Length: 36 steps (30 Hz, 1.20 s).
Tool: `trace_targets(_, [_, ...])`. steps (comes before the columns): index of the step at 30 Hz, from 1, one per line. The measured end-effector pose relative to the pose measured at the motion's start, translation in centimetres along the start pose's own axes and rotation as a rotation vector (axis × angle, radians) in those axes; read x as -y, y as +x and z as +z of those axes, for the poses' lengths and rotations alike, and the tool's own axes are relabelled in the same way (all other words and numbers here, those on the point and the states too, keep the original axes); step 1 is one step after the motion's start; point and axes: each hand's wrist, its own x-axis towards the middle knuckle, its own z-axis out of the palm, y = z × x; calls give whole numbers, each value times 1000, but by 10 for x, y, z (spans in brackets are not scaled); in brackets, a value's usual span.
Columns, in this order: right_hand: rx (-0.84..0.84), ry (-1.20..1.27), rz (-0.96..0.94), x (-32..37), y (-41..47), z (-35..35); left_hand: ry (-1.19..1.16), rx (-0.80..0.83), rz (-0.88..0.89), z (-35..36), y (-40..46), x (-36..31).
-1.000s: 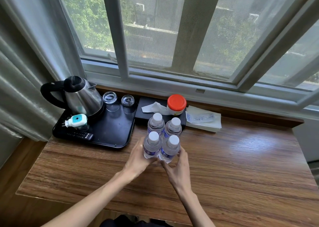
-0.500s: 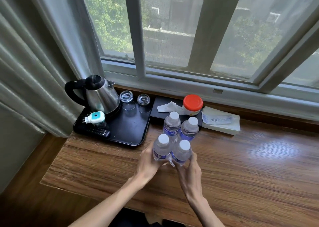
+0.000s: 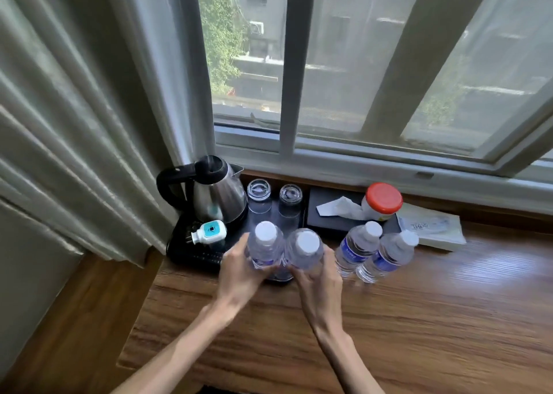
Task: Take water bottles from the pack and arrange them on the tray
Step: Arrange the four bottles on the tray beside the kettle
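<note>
My left hand grips a clear water bottle with a white cap. Right beside it, my right hand grips a second bottle. Both bottles are held side by side over the front right part of the black tray. Whether they touch the tray is hidden by my hands. Two more bottles with blue labels stand on the wooden table to the right, apart from the tray.
On the tray stand a steel kettle, two upturned glasses and a white-teal plug. Behind the table bottles sit a black tissue box, a red-lidded jar and a paper packet. A curtain hangs at left.
Both hands lifted the two front bottles away from the other two and carried them left to the tray. The camera view has also swung left and closer.
</note>
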Motion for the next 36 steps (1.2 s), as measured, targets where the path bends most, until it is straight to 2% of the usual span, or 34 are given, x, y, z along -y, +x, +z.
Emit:
trace_targets(4, [-9, 30, 20, 23, 32, 32, 49, -41, 16, -19, 44, 8])
trace_targets(12, [-25, 66, 119, 15, 73, 68, 264, -54, -18, -14, 93, 16])
trace_targets(25, [-105, 80, 135, -10, 88, 97, 212, -82, -175, 22, 106, 26])
trace_targets(36, [-126, 9, 156, -8, 96, 103, 225, -147, -199, 34, 116, 25])
